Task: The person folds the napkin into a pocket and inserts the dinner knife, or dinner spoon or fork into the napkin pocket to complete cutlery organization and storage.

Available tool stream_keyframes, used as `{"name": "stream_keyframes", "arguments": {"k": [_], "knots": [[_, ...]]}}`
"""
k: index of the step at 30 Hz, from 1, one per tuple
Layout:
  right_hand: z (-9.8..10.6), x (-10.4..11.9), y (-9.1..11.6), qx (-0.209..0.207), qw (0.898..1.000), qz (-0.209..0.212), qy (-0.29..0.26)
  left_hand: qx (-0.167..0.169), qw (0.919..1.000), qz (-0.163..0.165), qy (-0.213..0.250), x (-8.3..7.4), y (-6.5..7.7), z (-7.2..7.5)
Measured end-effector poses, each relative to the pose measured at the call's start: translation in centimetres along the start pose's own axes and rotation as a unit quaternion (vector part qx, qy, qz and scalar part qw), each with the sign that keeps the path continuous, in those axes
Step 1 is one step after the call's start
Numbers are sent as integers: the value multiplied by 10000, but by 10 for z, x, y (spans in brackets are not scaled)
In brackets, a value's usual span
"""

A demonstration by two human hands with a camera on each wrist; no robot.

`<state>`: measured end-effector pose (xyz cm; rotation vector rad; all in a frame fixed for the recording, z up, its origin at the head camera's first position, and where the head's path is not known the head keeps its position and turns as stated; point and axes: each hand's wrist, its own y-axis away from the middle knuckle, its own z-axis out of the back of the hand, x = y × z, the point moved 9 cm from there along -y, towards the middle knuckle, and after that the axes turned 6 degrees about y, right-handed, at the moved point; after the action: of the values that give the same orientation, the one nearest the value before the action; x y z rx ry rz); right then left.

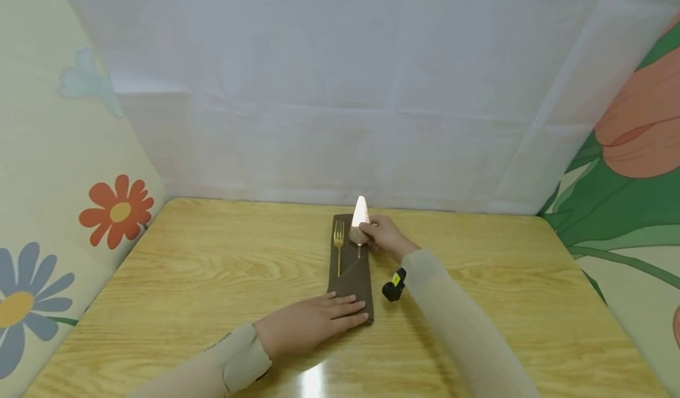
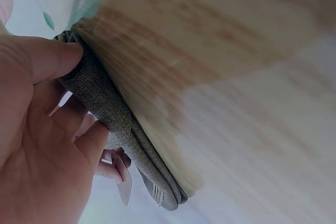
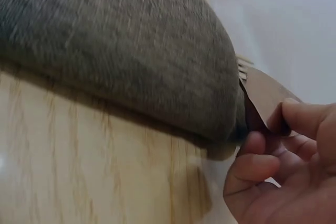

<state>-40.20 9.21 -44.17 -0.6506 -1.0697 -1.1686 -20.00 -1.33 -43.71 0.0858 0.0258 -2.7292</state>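
A dark grey-brown folded napkin (image 1: 355,292) lies lengthwise on the table, with a slanting fold forming a pocket. A gold fork (image 1: 339,238) sits in it on the left, tines up and handle end hidden in the fold. Beside the fork, a shiny cake server (image 1: 360,212) has its handle running down into the pocket. My right hand (image 1: 386,235) pinches the server's blade (image 3: 268,95) by its side, between thumb and fingers. With fingers outstretched, my left hand (image 1: 313,321) rests on the napkin's near part; its thumb (image 2: 55,56) touches the napkin in the left wrist view.
The wood-grain table (image 1: 223,250) reaches back to a white cloth backdrop (image 1: 319,91). Flower-printed panels (image 1: 42,179) stand at both sides. A black wrist device (image 1: 394,286) with a yellow mark shows by the right sleeve.
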Motion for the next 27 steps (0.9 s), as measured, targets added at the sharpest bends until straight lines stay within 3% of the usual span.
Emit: {"name": "stream_keyframes", "arguments": {"k": [4,12,27], "knots": [[0,-4,1,218,9997,21,43,-103,9999,-32,-108,-1,1,2],[-9,-10,7,772,9963,-341,171,-149,9998,-63,-93,-2,0,4],[-8,-17,13,895,9894,-870,738,58,9999,59,140,-1,0,3]]}}
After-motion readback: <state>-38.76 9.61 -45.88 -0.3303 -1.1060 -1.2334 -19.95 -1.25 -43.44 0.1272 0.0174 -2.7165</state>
